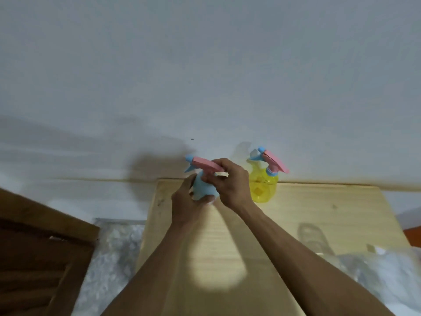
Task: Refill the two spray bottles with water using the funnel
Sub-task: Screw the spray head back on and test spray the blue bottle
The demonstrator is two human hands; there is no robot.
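The blue spray bottle (204, 187) is held upright above the far edge of the counter (319, 215), its long axis running roughly vertical between the two hands. The left hand (184, 201) is wrapped around the lower body from the left and below, fingers curled onto the base. Directly above and to the right of it, the right hand (230, 181) is closed on the neck, just beneath the pink spray head (206, 165), whose blue nozzle points away to the left. The cap is thus seated on the axis that both hands share, and unscrewing it appears to be the step in hand, with the right hand the nearer to the collar. Further right, just beyond the right hand and apart from it, the yellow spray bottle (263, 187) is seen standing capped on the counter. No funnel can be made out.
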